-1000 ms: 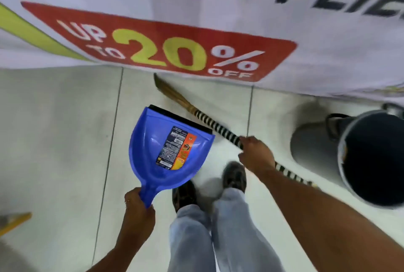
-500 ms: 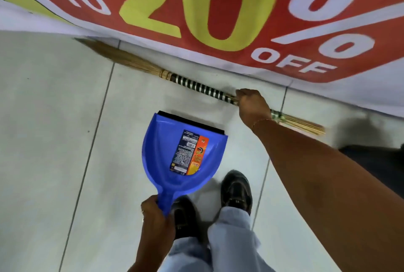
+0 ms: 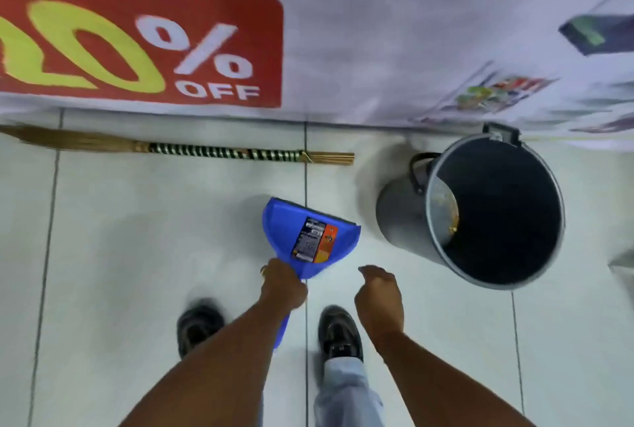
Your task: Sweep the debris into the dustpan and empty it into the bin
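My left hand [image 3: 283, 284] grips the handle of a blue dustpan [image 3: 310, 241] with a printed label, held above the white tiled floor in front of my feet. My right hand [image 3: 379, 289] hangs empty just right of the pan, fingers loosely curled. A straw broom [image 3: 206, 151] with a black-and-green striped handle lies flat on the floor along the base of the banner, apart from both hands. A grey metal bin [image 3: 404, 217] with a dark inside stands to the right of the dustpan. No debris shows in the pan.
A white banner [image 3: 377, 32] with a red "20% OFF" panel hangs along the far side down to the floor. My two dark shoes [image 3: 339, 334] stand on the tiles below the dustpan. The bin has a black side handle [image 3: 417, 169].
My right hand has let go of the broom, which now lies on the floor by the banner. The view has swung right, and the bin is back in sight beside the dustpan.
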